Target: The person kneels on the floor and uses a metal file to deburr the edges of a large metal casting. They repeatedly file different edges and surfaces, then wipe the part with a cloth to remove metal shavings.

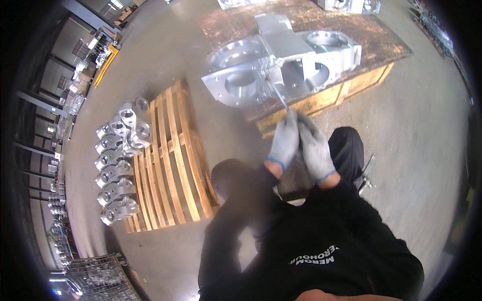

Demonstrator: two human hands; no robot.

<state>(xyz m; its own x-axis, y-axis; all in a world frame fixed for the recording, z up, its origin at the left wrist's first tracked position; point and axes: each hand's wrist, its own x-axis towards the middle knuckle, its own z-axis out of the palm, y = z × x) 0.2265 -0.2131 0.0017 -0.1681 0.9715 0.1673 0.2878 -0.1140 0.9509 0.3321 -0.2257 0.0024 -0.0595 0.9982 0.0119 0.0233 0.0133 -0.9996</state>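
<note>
A large silver metal casting [286,47] with wide round openings and a flat raised middle plate rests on a wooden crate in front of me. My left hand [285,140], in a pale work glove with a blue cuff, is closed around the near end of a slim metal rod-like tool [279,94]. My right hand [316,148], gloved the same way, is pressed against the left, with its fingers closed at the same end. The far end of the tool reaches the casting's near side, between the left ring plate and the middle section. Its grip is hidden by the gloves.
The wooden crate [374,78] has a worn brown top, with more metal castings [346,5] at its far edge. On the left lies a slatted pallet [173,155] beside a row of silver metal parts [115,173]. A wire basket [103,278] stands at the lower left.
</note>
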